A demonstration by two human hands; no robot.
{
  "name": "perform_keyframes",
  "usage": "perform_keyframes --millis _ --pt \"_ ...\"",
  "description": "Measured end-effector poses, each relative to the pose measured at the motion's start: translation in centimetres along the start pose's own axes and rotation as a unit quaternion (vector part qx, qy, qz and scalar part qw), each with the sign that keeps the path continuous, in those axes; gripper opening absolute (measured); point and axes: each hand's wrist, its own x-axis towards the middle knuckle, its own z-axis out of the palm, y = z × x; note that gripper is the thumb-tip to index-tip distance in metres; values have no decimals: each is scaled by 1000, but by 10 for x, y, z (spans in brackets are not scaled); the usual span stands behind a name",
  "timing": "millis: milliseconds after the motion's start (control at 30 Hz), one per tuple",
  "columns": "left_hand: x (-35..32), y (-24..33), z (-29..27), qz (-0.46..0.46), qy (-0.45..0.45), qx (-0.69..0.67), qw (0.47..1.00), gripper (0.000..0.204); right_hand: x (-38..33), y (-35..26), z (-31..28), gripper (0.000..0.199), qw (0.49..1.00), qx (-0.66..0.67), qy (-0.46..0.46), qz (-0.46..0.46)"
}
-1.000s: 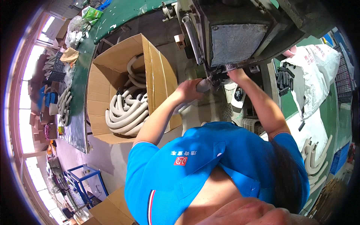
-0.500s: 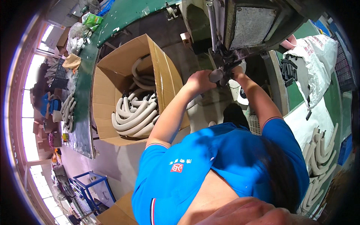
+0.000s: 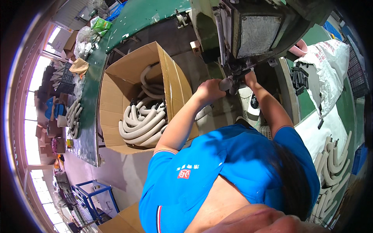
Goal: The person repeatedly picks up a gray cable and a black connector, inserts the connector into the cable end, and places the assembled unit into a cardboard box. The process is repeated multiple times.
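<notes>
Head view, two grips in frame. Left grip [image 3: 210,90]: curled around one pale grey, round, matte tube [image 3: 224,84], its end beside the dark metal tooling [image 3: 234,73] under one bulky dark-metal machine [image 3: 295,27]. Right grip [image 3: 251,79]: at the tooling's right side; fingertips hidden, cannot tell whether spread or pinching.
Left: one open, creased brown cardboard box [image 3: 176,87] containing curved grey tubes [image 3: 145,134], overlapping, exact count not possible. Right: one green surface [image 3: 306,101] with one crinkled white plastic sack [image 3: 328,62], many short black pieces [image 3: 299,79]; several bent pale tubes [image 3: 330,180] nearer.
</notes>
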Motion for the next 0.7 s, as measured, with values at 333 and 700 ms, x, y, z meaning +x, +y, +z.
perform_keyframes --millis 333,700 --pt "-1 11 -8 35 13 -4 999 48 -37 -36 -77 12 783 614 -37 88" --pt "-107 -14 -6 20 -64 -71 995 50 -94 -94 -125 15 922 336 81 -173"
